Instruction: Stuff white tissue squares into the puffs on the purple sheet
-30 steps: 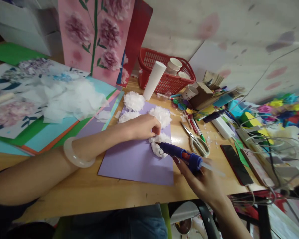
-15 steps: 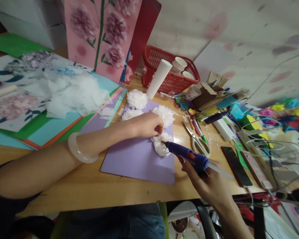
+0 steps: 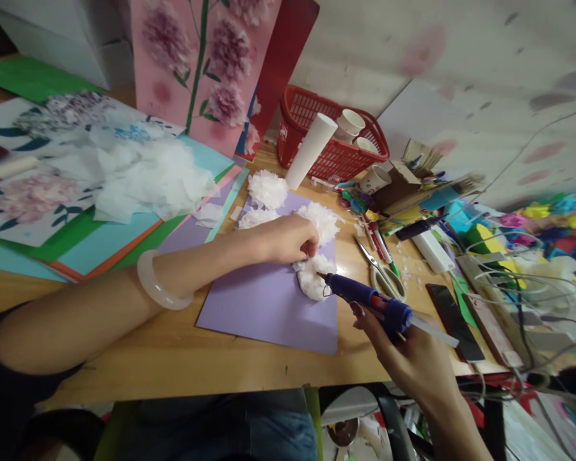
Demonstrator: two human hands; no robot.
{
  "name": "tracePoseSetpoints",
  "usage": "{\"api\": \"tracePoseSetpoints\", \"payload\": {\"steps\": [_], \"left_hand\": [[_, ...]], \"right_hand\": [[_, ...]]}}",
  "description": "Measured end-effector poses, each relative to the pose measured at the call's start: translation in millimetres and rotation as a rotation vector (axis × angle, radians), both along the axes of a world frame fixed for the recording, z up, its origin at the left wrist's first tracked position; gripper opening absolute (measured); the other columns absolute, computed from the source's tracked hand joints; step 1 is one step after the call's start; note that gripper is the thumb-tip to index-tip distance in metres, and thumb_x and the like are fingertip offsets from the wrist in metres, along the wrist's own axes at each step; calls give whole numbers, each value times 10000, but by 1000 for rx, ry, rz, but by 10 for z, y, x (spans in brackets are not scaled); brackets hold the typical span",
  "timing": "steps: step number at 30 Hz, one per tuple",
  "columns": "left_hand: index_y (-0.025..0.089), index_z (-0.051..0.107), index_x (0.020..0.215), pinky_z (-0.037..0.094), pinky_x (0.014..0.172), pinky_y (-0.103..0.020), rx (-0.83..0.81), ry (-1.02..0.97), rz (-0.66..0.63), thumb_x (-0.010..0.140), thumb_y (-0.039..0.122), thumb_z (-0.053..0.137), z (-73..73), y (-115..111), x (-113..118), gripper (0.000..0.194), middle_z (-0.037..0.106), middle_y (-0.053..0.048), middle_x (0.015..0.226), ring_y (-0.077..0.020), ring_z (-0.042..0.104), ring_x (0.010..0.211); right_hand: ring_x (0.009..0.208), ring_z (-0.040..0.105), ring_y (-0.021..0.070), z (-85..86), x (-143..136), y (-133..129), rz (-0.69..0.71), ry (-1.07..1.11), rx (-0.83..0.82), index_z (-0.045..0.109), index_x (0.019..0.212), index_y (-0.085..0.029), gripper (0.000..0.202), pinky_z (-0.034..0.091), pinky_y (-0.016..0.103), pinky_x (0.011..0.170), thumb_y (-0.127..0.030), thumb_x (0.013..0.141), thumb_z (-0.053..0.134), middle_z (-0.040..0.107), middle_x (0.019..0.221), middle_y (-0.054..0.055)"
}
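My right hand (image 3: 413, 352) grips a blue glue gun (image 3: 369, 298), with a clear glue stick jutting from its back end. Its nozzle is at the right side of a white paper flower (image 3: 312, 278) that sits on a sheet of purple paper (image 3: 269, 310). My left hand (image 3: 292, 240) is closed, its fingertips pinched at the upper edge of that flower; a bangle circles the wrist. Other white paper flowers (image 3: 267, 189) lie on the upper part of the sheet, one partly hidden behind my left hand.
Scissors (image 3: 381, 272) and pens lie right of the sheet, with a black phone (image 3: 455, 322) and cables farther right. A white roll (image 3: 312, 150) stands before a red basket (image 3: 336, 160) of paper cups. White tissue pieces (image 3: 153, 179) cover coloured paper on the left.
The glue gun's nozzle has shifted slightly to the right relative to the flower. My left hand stays pinched at the flower's edge. The whole view has shifted a little.
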State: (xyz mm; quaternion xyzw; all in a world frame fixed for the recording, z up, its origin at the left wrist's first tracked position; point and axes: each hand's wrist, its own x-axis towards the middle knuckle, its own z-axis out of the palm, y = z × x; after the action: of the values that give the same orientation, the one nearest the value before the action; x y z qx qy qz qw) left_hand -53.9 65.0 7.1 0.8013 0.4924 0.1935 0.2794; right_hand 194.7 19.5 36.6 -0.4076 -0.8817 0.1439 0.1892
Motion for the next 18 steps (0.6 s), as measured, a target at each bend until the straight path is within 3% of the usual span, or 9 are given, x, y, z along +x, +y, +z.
{"api": "tracePoseSetpoints", "payload": {"steps": [12, 18], "left_hand": [[112, 793, 918, 460, 702, -284, -3, 10, -5, 746, -12, 606, 27, -13, 1, 283, 787, -94, 870, -200, 703, 796], [113, 787, 906, 470, 681, -259, 19, 22, -15, 737, -26, 605, 37, -13, 4, 284, 787, -70, 845, -175, 701, 760]], "right_hand": [[451, 630, 155, 58, 56, -31, 37, 7, -3, 721, 741, -169, 295, 459, 243, 394, -320, 925, 548, 715, 625, 46], [514, 668, 152, 100, 30, -58, -39, 69, -240, 723, 684, -204, 318, 506, 206, 437, -378, 904, 573, 720, 627, 29]]}}
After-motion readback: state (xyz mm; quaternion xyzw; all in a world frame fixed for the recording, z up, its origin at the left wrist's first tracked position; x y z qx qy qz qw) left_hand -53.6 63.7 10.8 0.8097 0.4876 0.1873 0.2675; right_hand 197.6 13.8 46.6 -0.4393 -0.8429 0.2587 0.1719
